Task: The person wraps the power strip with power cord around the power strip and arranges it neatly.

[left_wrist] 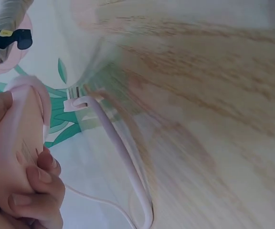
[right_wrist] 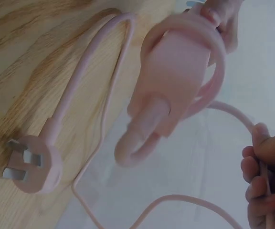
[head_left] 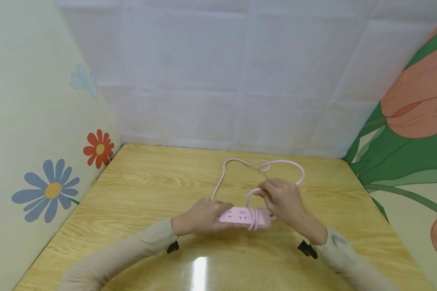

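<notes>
Right hand: fingers and thumb pinch a smooth, pale pink cord; the right hand [head_left: 285,204] is beside the strip's right end, with a short, curved span of cord between it and the loops.
Left hand: grasps one end of the strip, fingers curled round its edge; the left hand [head_left: 204,216] leaves most of the socket face showing.
Strip: a slim, rectangular pale pink power strip [head_left: 236,215] with dark socket slots, held in front of the person, face up.
Loops: pale pink cord loops [head_left: 253,220] circle the strip near its right end, close together.
Winding advice: the work looks like winding—though one moment cannot rule out unwinding. For winding, keep the left hand steady, hold light tension near the strip, and set each turn beside the last. Avoid bending the cord sharply where it leaves the strip's end.
Plug: a round-bodied pink plug with three metal prongs [right_wrist: 37,164], well apart from both hands; keep its tail free of snags.
Loose cord: curves beyond the hands, crossing itself—a likely tangle, best eased out first.
Table: glossy, yellow-brown wood-grain table [head_left: 160,178].
Backdrop: creased white cloth [head_left: 185,72] behind.
</notes>
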`<action>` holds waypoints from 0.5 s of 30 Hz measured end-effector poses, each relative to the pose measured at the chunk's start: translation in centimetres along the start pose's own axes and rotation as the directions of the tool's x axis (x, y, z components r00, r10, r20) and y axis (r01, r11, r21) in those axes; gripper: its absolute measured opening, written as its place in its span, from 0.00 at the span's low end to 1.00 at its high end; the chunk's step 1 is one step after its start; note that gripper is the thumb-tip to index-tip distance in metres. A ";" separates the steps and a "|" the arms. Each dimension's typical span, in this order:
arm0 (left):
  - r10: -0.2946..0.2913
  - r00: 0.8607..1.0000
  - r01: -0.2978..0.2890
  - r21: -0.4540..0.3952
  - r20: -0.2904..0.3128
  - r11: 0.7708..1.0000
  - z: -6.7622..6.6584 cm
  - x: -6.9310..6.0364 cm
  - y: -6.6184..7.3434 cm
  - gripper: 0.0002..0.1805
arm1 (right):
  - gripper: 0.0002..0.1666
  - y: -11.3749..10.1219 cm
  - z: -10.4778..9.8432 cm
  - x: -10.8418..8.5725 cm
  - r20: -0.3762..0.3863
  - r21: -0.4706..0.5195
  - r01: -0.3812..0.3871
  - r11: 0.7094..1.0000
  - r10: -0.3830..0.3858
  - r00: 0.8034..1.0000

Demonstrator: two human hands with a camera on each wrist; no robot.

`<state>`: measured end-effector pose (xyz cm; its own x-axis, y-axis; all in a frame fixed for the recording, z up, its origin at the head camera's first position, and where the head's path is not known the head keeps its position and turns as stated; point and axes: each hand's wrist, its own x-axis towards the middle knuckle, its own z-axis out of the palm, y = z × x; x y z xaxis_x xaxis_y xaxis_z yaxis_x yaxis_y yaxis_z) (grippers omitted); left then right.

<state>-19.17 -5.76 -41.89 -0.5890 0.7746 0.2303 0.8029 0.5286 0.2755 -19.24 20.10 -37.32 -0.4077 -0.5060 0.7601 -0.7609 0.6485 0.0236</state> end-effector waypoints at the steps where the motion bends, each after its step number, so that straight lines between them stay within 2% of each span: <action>1: -0.009 1.000 0.009 0.004 -0.009 1.000 -0.1 0.0 0.1 0.29 | 0.32 -0.1 -0.1 0.0 -0.005 0.001 0.001 1.000 -0.001 1.000; 5: -0.033 0.999 0.034 0.014 -0.037 0.999 -0.4 -0.1 0.1 0.30 | 0.32 -0.7 -0.4 0.1 -0.018 0.005 0.011 1.000 -0.011 1.000; 10: -0.048 0.997 0.052 0.065 -0.060 0.997 -0.6 0.0 -0.3 0.29 | 0.29 -1.1 -0.6 0.1 -0.013 0.035 0.033 0.999 -0.033 0.999; 15: -0.067 0.990 0.082 0.119 -0.120 0.990 -0.6 -0.2 -0.4 0.26 | 0.28 -1.3 -0.5 0.0 -0.017 0.059 0.054 0.997 -0.053 0.998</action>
<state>-19.43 -6.28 -41.47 -0.6483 0.6899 0.3219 0.7574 0.6274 0.1808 -17.97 19.55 -36.98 -0.3580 -0.5300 0.7687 -0.8104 0.5853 0.0261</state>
